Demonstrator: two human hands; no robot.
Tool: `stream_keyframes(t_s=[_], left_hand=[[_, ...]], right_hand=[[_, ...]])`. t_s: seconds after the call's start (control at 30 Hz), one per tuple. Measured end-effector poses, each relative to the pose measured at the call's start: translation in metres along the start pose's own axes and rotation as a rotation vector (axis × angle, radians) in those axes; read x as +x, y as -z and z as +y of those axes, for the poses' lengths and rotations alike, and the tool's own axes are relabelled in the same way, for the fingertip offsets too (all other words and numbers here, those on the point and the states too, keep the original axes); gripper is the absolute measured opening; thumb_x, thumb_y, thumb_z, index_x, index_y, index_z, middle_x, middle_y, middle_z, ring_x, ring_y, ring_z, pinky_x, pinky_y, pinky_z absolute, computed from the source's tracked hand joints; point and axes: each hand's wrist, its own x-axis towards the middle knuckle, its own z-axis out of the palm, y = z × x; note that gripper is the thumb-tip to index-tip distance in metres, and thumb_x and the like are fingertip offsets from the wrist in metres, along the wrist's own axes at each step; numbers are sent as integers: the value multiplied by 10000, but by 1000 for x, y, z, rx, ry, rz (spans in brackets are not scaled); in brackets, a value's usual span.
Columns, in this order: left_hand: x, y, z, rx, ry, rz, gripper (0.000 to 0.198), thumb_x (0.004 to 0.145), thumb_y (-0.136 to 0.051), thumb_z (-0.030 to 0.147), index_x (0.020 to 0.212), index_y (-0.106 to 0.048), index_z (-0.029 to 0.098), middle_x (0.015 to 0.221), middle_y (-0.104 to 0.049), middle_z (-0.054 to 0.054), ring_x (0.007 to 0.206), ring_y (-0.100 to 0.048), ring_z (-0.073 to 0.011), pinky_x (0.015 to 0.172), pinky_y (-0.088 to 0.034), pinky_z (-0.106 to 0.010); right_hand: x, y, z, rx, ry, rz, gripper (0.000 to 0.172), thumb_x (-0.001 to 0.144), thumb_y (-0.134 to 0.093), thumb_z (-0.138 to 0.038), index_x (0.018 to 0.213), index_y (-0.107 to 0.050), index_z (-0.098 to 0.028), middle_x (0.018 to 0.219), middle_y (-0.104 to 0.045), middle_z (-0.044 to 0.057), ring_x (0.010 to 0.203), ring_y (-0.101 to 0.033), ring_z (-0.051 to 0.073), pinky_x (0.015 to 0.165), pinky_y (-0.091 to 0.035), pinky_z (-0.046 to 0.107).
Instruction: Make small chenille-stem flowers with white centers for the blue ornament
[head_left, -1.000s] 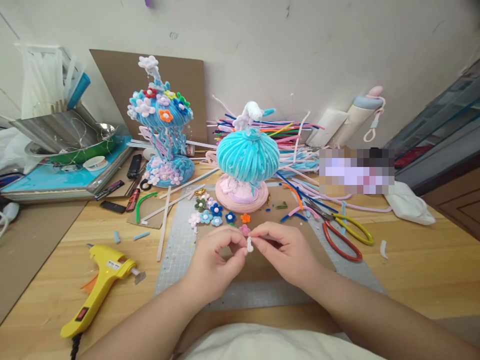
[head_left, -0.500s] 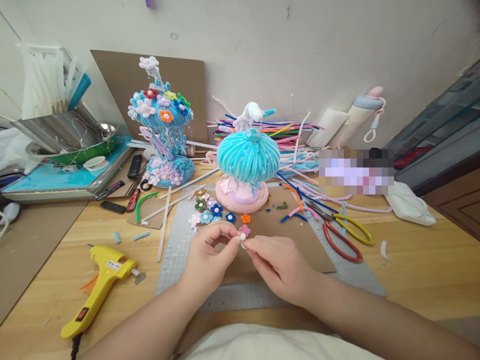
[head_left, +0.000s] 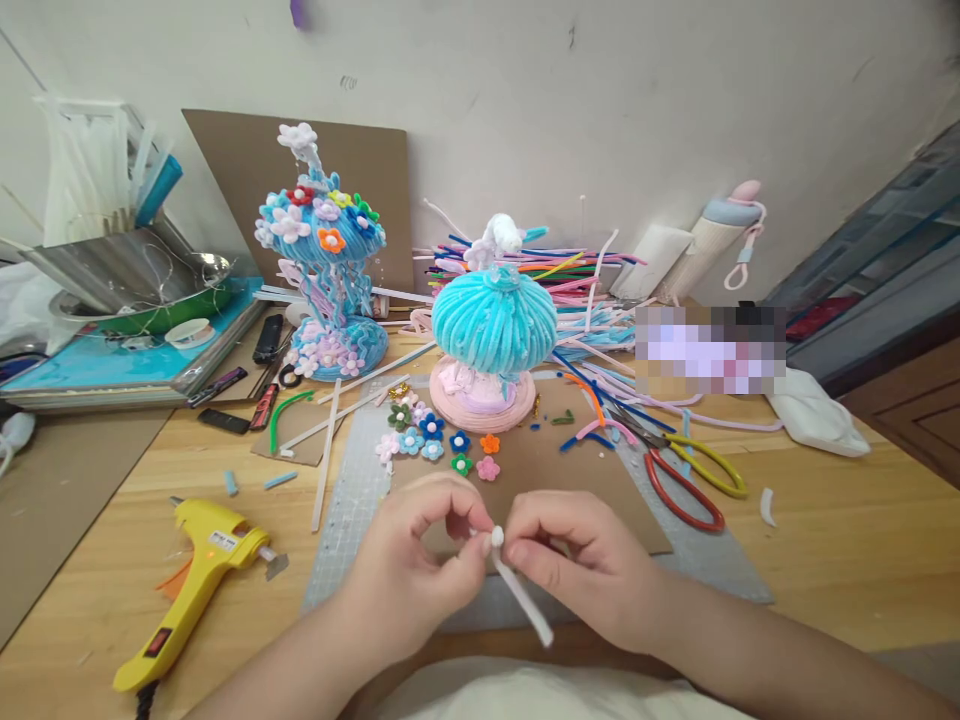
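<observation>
One view, from the head. Two bare hands low over a brown cardboard sheet (head_left: 615, 505), itself on a gridded grey mat (head_left: 720, 565) on the wooden worktop (head_left: 832, 530). White fuzzy strip (head_left: 526, 603) between the hands: top end bunched into a small knob, tail hanging free down and to the right.

Left hand (head_left: 409, 562): thumb and forefinger pinching at the knob. Right hand (head_left: 600, 562): fingers bent, tips close together just beside it; whether they grip the strip, cannot tell.

Step in hand, by the look of it: winding or folding the strip's end. Continuing would call for a firm left pinch and the right fingers guiding the tail round, snugly.

Beyond the fingertips, small fuzzy flowers (head_left: 431, 427), then a turquoise pleated dome (head_left: 495, 320) over a pink base (head_left: 480, 405). Glue gun (head_left: 210, 565) to the left, scissors (head_left: 661, 440) to the right.
</observation>
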Motion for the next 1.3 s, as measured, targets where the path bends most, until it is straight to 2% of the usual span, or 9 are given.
stream_keyframes(t_s=[0.1,0.23,0.4,0.6,0.73,0.83,1.17,1.23,1.3], left_hand=[[-7,2,10,188,-165,14,168,701,-567,44,737,-536,205,693,-574,16,667,-545,-112,615,-432,-222],[-14,1,18,337,-299,42,244,674,-563,3,783,-509,214,715,-589,8,657,-540,-115,599,-429,-233],[-21,-1,21,423,-356,17,264,695,-556,4,833,-500,222,728,-599,-7,662,-539,-127,588,-435,-243],[-29,-3,27,489,-287,26,216,754,-534,37,886,-510,206,831,-604,-28,781,-562,-132,679,-460,-232],[-34,-4,33,625,-286,-37,111,801,-502,94,849,-533,190,773,-601,-25,710,-542,-154,618,-448,-270],[-35,-6,37,674,-270,-78,120,814,-462,94,800,-547,178,733,-583,-27,671,-520,-164,579,-429,-288],[-32,-3,43,678,-235,-212,184,812,-422,94,755,-583,162,709,-573,-26,659,-504,-160,583,-386,-288],[-29,-3,42,647,-199,-212,184,779,-430,72,741,-587,161,710,-583,-25,658,-510,-154,591,-382,-279],[-27,-4,43,569,-129,-212,178,732,-443,55,710,-581,164,698,-585,-18,658,-515,-144,595,-376,-262]], right_hand=[[-4,-2,-10,91,-112,-16,191,862,-503,-278,707,-540,-172,594,-491,-30,537,-431,89,495,-363,190],[-9,2,-21,-2,-71,-70,111,864,-501,-232,767,-534,-187,669,-512,-23,594,-457,94,537,-373,194],[-14,7,-28,-67,-6,-153,136,901,-428,-195,838,-548,-191,735,-530,0,659,-493,108,596,-391,213],[-19,0,-25,-54,33,-62,175,905,-443,-194,759,-540,-187,676,-493,-20,624,-466,93,576,-357,200],[-22,-2,-25,-60,3,-63,192,900,-451,-207,732,-539,-176,666,-490,-19,622,-458,94,578,-347,201],[-24,-1,-26,-46,-32,-98,180,887,-464,-210,730,-539,-167,668,-496,-18,623,-451,93,579,-341,200],[-18,-2,-23,308,-314,-203,181,799,-521,-251,655,-486,-149,565,-391,-53,520,-322,76,473,-274,189],[-17,-2,-22,222,-270,-205,170,798,-518,-222,648,-486,-149,573,-401,-49,527,-338,77,482,-282,187],[-17,0,-22,56,-144,-189,157,798,-505,-163,643,-484,-152,594,-419,-41,548,-371,80,507,-295,185]])
